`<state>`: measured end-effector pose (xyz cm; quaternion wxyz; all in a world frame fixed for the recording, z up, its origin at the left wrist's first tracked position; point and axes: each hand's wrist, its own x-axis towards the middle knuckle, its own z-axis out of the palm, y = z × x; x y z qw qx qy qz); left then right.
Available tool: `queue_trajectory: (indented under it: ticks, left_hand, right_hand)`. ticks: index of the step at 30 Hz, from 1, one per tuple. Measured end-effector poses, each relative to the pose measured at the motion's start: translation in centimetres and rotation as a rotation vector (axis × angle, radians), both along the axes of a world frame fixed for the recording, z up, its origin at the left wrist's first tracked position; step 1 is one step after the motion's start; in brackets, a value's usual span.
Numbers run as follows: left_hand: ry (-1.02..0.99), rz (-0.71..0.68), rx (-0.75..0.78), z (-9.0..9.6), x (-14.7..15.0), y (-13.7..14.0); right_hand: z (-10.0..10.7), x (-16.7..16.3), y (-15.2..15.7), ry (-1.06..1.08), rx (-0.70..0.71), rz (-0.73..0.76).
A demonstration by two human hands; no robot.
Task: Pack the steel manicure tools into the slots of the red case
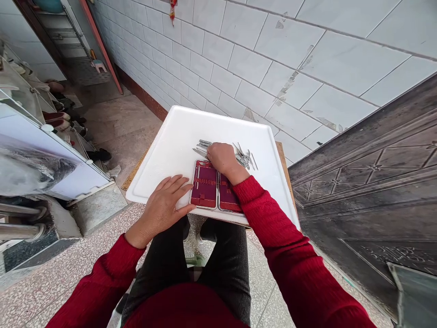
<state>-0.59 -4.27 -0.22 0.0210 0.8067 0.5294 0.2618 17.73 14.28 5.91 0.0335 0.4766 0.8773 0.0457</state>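
A manicure case (pixel 209 198), dark red and purple inside with a metal rim, lies open like a book near the front edge of a white board (pixel 150 171). A row of loops crosses its left half, and a slim silver tool sits along that half's left side. My left hand (pixel 164 200) rests with fingers stretched out, its thumb at the case's lower left corner. My right hand (pixel 223 159) is curled over the case's top edge; its fingertips and anything in them are hidden. Small metal tools (pixel 204 143) lie beyond it, and a pile of metal tools (pixel 243 158) is to its right.
A white tiled wall (pixel 235 59) runs behind the board. To the right is a dark patterned door panel (pixel 372 182). Shelves with shoes (pixel 56 120) stand on the left. My legs (pixel 218 246) are below the board's front edge.
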Motion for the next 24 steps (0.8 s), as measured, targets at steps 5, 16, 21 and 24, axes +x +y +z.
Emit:
queue_trajectory:
  ticks: [5,16,21,24]
  left_hand:
    - [-0.005,-0.005,0.003,-0.1,0.0,0.1]
    - [-0.014,-0.01,0.013,0.0,0.0,0.1]
    - [0.003,-0.009,0.011,0.0,-0.1,0.1]
    - [0.009,-0.007,0.009,-0.1,-0.1,0.1]
  right_hand:
    - [0.1,0.0,0.1,0.032,-0.017,-0.059]
    - [-0.2,0.4,0.3,0.086,-0.039,-0.079]
    - [-0.3,0.8,-0.1,0.213,-0.06,-0.064]
    - [-0.5,1.0,-0.1,0.317,-0.096,-0.037]
